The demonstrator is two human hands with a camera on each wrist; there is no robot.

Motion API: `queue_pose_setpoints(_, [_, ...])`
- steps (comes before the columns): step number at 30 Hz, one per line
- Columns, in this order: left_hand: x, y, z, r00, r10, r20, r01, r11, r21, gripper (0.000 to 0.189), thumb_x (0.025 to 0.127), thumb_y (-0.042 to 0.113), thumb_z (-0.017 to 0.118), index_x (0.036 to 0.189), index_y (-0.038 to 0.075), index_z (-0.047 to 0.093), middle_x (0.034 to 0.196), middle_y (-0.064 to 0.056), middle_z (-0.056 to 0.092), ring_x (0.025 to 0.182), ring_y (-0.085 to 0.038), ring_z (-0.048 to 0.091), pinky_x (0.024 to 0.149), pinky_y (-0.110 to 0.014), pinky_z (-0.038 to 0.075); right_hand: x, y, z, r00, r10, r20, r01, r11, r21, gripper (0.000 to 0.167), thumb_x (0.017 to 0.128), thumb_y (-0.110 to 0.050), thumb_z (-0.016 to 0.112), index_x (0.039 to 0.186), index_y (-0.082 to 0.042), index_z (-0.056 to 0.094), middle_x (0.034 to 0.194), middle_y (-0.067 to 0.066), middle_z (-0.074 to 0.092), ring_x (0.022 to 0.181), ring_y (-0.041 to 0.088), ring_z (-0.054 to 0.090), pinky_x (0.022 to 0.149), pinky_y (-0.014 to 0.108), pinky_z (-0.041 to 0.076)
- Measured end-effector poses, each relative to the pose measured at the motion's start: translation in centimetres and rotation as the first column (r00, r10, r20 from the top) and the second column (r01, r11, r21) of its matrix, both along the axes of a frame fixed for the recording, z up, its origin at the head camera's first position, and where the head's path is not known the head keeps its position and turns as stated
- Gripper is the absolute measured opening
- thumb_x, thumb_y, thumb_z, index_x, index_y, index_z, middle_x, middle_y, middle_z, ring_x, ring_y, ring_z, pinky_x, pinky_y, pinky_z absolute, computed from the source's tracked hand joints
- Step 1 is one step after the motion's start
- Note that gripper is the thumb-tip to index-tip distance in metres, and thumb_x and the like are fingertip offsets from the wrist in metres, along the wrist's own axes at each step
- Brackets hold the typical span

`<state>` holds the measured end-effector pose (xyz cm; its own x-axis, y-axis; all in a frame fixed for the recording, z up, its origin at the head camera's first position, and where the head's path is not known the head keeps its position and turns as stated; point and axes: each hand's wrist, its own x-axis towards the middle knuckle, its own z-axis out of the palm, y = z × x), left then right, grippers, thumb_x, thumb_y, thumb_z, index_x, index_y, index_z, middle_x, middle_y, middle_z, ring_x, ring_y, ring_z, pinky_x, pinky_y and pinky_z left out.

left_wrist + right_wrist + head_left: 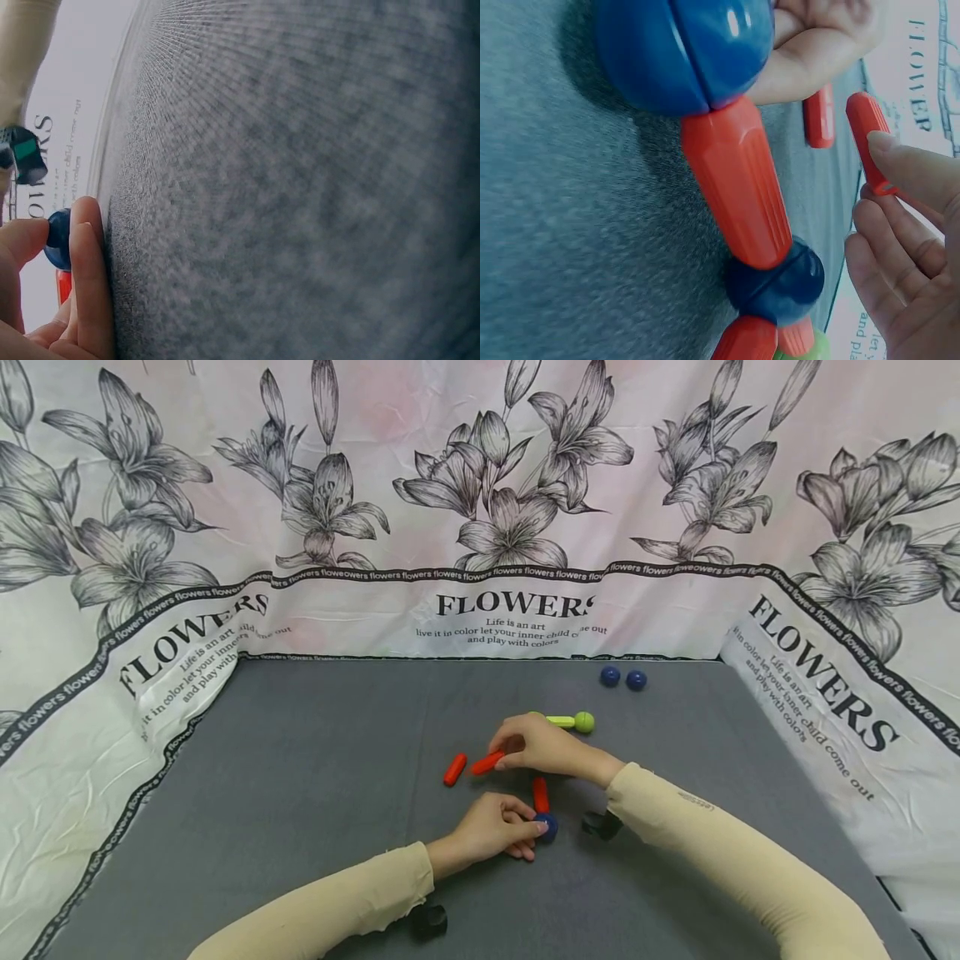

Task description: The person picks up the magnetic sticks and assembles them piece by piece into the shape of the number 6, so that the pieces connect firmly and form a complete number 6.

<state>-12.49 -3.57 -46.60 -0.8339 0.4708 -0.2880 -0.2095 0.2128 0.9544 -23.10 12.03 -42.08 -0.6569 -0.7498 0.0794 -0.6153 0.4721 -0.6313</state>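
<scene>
My left hand pinches a blue ball between thumb and fingers, low at the table. A red rod runs from that ball to a second blue ball, seen in the right wrist view, where more red rods join it. Farther forward, my right hand holds a loose red rod by one end, tilted above the table. Just left of it another red rod lies apart. In the head view my right hand hides part of the joined pieces.
Beyond my right hand lies a yellow-green rod with a green ball at its end. Two loose blue balls sit near the back edge of the grey table. Flower-printed cloth stands around it. Each wrist wears a black device.
</scene>
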Motion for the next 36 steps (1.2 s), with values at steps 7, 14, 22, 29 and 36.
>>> queue_pose_setpoints(7, [0.1, 0.1, 0.0, 1.000, 0.018, -0.004, -0.018, 1.000, -0.008, 0.027, 0.088, 0.023, 0.076, 0.104, 0.003, 0.068, 0.080, -0.018, 0.075, 0.057, -0.010, 0.068, 0.057, -0.026, 0.059, 1.7, 2.6, 0.0, 0.994, -0.108, 0.035, 0.111, 0.990, -0.087, 0.022, 0.083, -0.022, 0.080, 0.104, -0.017, 0.075, 0.098, -0.002, 0.072, 0.083, 0.007, 0.066, 0.076, 0.024, 0.056])
queue_pose_setpoints(14, [0.1, 0.2, -0.1, 0.999, 0.030, 0.018, -0.030, 1.000, -0.007, 0.026, 0.088, 0.022, 0.076, 0.103, 0.003, 0.068, 0.080, -0.018, 0.075, 0.057, -0.010, 0.068, 0.058, -0.027, 0.060, 3.6, 5.7, -0.6, 0.974, -0.218, 0.068, 0.225, 0.968, -0.112, 0.019, 0.082, -0.022, 0.081, 0.100, -0.021, 0.075, 0.095, -0.004, 0.073, 0.079, 0.004, 0.066, 0.073, 0.023, 0.055])
queue_pose_setpoints(22, [-0.1, 0.2, -0.1, 0.999, 0.022, 0.029, -0.021, 1.000, -0.023, 0.026, 0.087, 0.022, 0.077, 0.103, 0.004, 0.068, 0.074, -0.006, 0.074, 0.057, -0.009, 0.069, 0.059, -0.027, 0.060, 5.7, 8.8, -1.7, 0.956, -0.284, 0.076, 0.291, 0.949, -0.121, 0.018, 0.082, -0.022, 0.081, 0.099, -0.022, 0.074, 0.094, -0.005, 0.072, 0.081, 0.002, 0.062, 0.076, 0.022, 0.056])
queue_pose_setpoints(29, [-0.2, 0.2, -0.4, 0.999, 0.035, 0.026, -0.035, 0.999, -0.022, 0.026, 0.086, 0.022, 0.078, 0.103, 0.005, 0.068, 0.075, -0.010, 0.075, 0.058, -0.011, 0.069, 0.058, -0.027, 0.060, 7.3, 10.6, -2.7, 0.947, -0.303, 0.104, 0.314, 0.943, -0.113, 0.017, 0.083, -0.024, 0.080, 0.098, -0.022, 0.073, 0.093, -0.004, 0.070, 0.078, 0.003, 0.060, 0.073, 0.021, 0.054])
queue_pose_setpoints(36, [-0.2, 0.2, -0.4, 0.999, 0.028, 0.031, -0.027, 0.999, -0.024, 0.026, 0.086, 0.022, 0.078, 0.104, 0.005, 0.068, 0.076, -0.010, 0.075, 0.059, -0.010, 0.069, 0.059, -0.026, 0.060, 8.6, 11.4, -3.5, 0.937, -0.316, 0.147, 0.332, 0.938, -0.100, 0.017, 0.083, -0.027, 0.080, 0.097, -0.024, 0.072, 0.090, -0.006, 0.069, 0.076, 0.001, 0.061, 0.069, 0.021, 0.054])
